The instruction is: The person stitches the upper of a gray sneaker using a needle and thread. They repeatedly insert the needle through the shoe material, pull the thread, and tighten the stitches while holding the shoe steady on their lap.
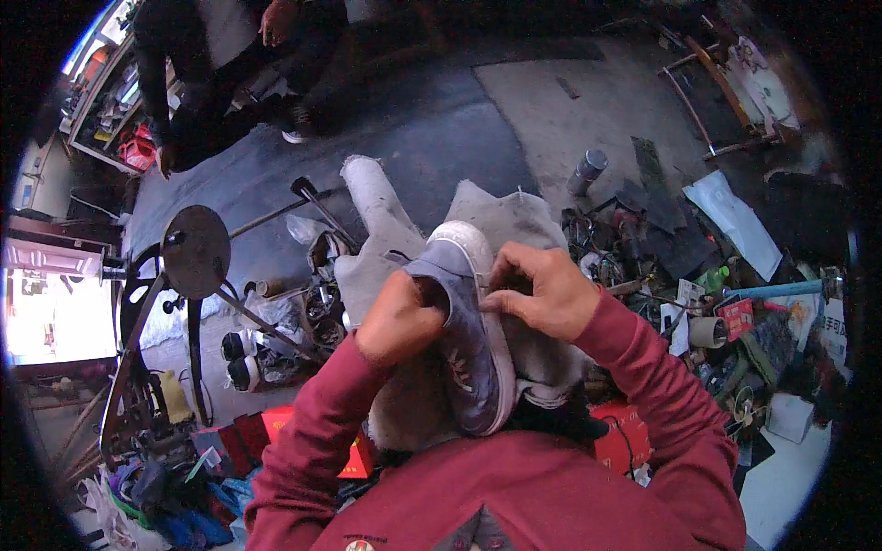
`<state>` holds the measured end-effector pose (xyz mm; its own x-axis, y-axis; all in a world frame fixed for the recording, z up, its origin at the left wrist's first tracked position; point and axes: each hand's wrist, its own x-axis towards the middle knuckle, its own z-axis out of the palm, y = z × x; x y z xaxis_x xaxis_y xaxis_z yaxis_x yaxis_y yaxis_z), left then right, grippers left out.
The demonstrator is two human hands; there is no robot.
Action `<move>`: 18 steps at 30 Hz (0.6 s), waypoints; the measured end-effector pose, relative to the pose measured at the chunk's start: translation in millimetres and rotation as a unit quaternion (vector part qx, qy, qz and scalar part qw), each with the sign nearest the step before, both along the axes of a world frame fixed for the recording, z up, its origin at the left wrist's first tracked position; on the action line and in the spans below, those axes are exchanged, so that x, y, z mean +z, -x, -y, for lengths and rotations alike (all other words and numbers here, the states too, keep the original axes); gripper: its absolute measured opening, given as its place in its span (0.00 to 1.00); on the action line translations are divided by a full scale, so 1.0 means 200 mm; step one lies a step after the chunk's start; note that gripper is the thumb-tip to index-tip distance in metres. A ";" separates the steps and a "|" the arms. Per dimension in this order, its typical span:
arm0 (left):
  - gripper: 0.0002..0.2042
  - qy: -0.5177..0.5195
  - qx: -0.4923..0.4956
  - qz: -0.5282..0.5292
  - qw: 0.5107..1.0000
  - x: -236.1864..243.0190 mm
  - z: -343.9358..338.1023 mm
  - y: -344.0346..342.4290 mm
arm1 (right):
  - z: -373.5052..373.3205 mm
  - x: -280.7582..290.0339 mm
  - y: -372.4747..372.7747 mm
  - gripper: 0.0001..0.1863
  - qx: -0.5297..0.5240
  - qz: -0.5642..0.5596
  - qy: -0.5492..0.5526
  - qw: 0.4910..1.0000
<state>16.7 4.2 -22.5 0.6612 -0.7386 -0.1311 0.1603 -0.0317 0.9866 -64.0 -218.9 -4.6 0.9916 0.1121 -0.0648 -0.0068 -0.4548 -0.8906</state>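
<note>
Head view looked down on a person in a dark red long-sleeved top, seated with a grey cloth (386,275) draped over the lap. On that cloth lay a purple-grey sneaker (469,344) with a white sole rim, its toe pointing away from the person and its heel near the belly. The left hand (397,321) was pushed into the shoe's opening, fingers hidden inside, so its grip could not be made out for certain beyond bracing the shoe from within. The right hand (542,289) sat against the white sole edge on the shoe's right side, thumb and forefinger pinched together at the seam between upper and sole; what they pinched was too small to tell.

To the left stood a dark metal machine with a round wheel (195,250) on a thin frame. A red box (354,450) lay on the floor below the left elbow, and another red box (625,436) below the right elbow. A grey metal can (588,170) stood upright on the concrete floor beyond the shoe, and scattered tools, scraps and a pale sheet (735,220) crowded the right side. At the far top left another person's hand (276,23) rested near dark trousers, well apart from the shoe.
</note>
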 end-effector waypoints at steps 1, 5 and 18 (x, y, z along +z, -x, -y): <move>0.23 -0.015 -0.010 -0.005 1.000 0.01 -0.01 0.00 | 0.00 0.00 0.00 0.14 0.000 -0.001 0.012 1.000; 0.25 -0.064 -0.045 -0.015 0.997 0.03 -0.03 -0.01 | 0.01 -0.02 -0.02 0.17 -0.006 0.036 0.095 0.995; 0.10 -0.097 -0.002 0.009 0.995 0.03 -0.05 0.02 | 0.07 -0.04 0.02 0.32 -0.042 0.093 0.300 0.948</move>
<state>12.4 13.9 -16.4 0.6624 -0.7025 -0.2604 0.1423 -0.2233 0.9643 -68.8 -232.2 -12.5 0.9959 0.0304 0.0850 0.0663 -0.8853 -0.4602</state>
